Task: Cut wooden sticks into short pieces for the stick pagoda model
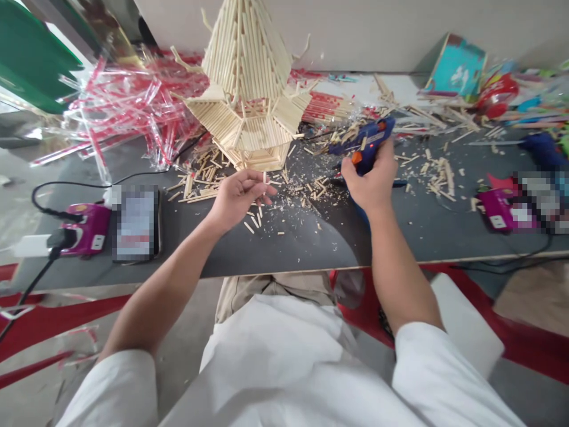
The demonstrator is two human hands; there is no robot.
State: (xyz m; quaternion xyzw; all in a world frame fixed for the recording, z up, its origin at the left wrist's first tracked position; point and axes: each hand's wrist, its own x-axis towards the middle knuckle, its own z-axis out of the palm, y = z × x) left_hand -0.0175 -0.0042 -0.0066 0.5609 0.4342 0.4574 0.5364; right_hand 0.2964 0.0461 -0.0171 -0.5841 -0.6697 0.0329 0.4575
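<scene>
Between the thumb and fingers of my left hand (243, 196) a short pale wooden stick (265, 177) stands roughly upright. Just behind that hand rises a tower-like model (246, 65) built from many thin wooden sticks, with a pointed roof and flared lower panels. My right hand (373, 181) is wrapped round the handle of a blue glue gun (365, 145) with an orange trigger. Its nozzle points left, toward the model, and is apart from it. Cut stick pieces (207, 178) and small scraps (317, 187) lie around both hands.
Red-and-clear plastic wrappers (133, 107) heap at the back left. A phone (137, 225) lies beside a purple power strip (89, 228) with plugged-in cords. At right are another purple power strip (507, 209), a teal box (457, 66) and a second blue tool (544, 148).
</scene>
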